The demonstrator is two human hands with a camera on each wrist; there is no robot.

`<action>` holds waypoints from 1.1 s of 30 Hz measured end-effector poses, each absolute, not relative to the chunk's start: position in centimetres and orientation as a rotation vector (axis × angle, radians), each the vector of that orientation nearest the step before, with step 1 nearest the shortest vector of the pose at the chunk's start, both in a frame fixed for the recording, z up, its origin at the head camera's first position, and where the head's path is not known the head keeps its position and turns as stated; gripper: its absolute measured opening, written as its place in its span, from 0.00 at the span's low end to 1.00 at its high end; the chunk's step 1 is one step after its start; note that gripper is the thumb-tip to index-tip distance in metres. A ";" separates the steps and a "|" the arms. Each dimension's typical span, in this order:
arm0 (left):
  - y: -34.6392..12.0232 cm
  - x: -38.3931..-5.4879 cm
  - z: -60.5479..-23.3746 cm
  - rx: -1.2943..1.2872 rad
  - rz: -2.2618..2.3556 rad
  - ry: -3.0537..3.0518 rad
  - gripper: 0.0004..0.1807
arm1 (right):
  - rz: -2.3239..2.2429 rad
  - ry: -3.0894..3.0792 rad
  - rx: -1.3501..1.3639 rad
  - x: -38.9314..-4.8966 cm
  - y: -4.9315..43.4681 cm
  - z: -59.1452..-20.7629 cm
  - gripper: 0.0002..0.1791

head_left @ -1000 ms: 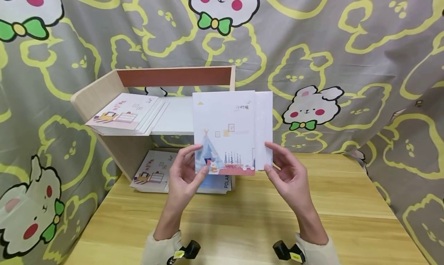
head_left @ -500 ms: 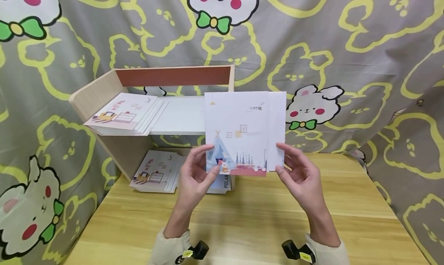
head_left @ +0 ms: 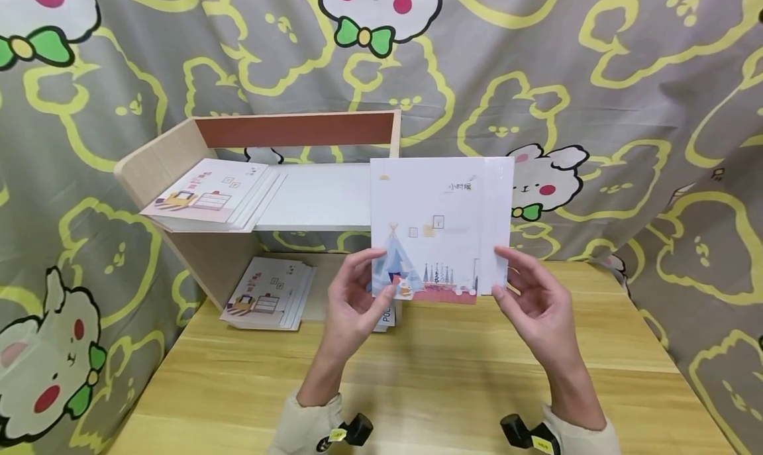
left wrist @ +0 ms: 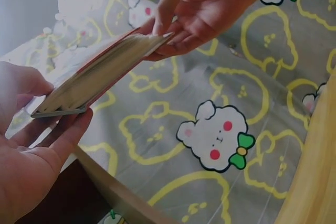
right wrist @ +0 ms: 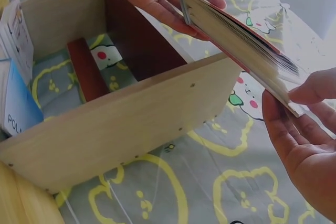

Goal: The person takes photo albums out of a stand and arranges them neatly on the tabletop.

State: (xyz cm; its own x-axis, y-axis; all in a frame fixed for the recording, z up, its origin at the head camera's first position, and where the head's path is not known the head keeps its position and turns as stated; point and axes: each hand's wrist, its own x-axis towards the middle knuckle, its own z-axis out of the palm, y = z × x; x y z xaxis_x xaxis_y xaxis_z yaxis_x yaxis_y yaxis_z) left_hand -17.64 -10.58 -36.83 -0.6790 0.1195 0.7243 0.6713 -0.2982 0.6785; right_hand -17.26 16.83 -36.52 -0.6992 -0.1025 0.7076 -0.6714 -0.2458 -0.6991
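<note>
A white square book (head_left: pixel 441 197) with a blue tent drawn on its cover is held up in front of me, cover facing me. My left hand (head_left: pixel 357 296) pinches its lower left edge between thumb and fingers. At the lower right my right hand (head_left: pixel 539 303) grips a plain white strip beside the cover. Both hands hold opposite ends of the same book (left wrist: pixel 100 72) in the left wrist view, where its page edges show between the covers. From the right wrist, the book (right wrist: pixel 236 40) looks slightly parted, its pages fanned near one end.
Behind and left stands a two-tier wooden shelf (head_left: pixel 161 170). White books (head_left: pixel 208 190) lie leaning on its upper tier, and similar books (head_left: pixel 271 289) on the lower. A blue book (right wrist: pixel 21 98) lettered "POLA" is partly hidden. The wooden table (head_left: pixel 238 395) meets a patterned curtain (head_left: pixel 507 57).
Both hands have carried the book to the right, away from the shelf. The white strip beside the cover has stayed in the right hand and looks about as wide as before.
</note>
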 end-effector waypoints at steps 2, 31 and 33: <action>-10.3 -17.7 -37.0 -0.998 -2.037 -1.566 0.27 | 2.005 -1.620 0.930 -17.2 17.1 -36.5 0.30; -6.6 -18.8 -37.3 -1.078 -2.011 -1.516 0.27 | 1.986 -1.578 0.913 -17.1 20.6 -36.5 0.31; -6.4 -18.8 -37.3 -1.071 -2.015 -1.517 0.27 | 1.985 -1.589 0.903 -17.0 20.7 -36.5 0.31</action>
